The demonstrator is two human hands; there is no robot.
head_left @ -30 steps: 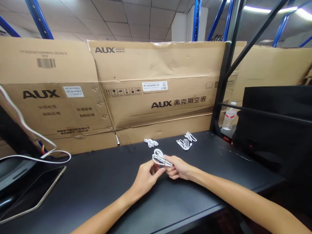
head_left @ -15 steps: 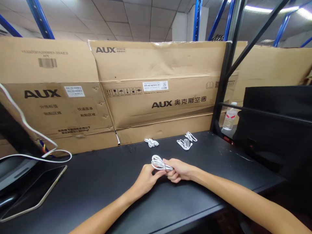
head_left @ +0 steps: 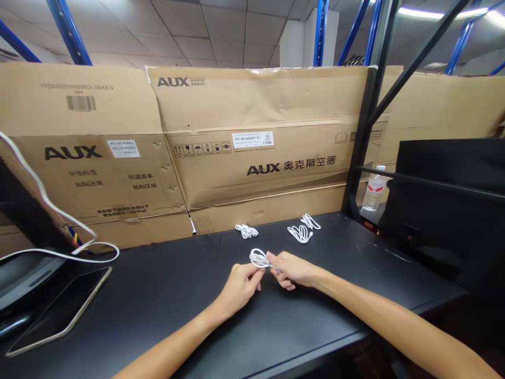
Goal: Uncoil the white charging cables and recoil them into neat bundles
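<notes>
A coiled white cable point(head_left: 258, 257) is held above the black table point(head_left: 165, 295), between both hands. My right hand point(head_left: 292, 270) is closed on the bundle from the right, its thumb on top of the loops. From the left, my left hand point(head_left: 240, 287) pinches at the lower side of the coil, near a thin dark tie around its middle. The fingertips partly hide that tie. Beyond the hands, toward the cardboard, lie a white cable bundle point(head_left: 246, 231) and, farther right, two more white coils, one nearer point(head_left: 300, 234) and one behind it point(head_left: 311, 221).
Cardboard panels point(head_left: 260, 195) stand along the table's back edge. On the left are a tablet point(head_left: 59, 310), a monitor base point(head_left: 27, 279) and a loose white cable point(head_left: 43, 197). A black metal post point(head_left: 361, 142), a water bottle point(head_left: 374, 189) and a black screen point(head_left: 450, 205) stand right.
The coil has tilted and shifted slightly right in my hands. My left fingers have moved from beside the right hand's fingers to the coil's underside. The other cables stay put.
</notes>
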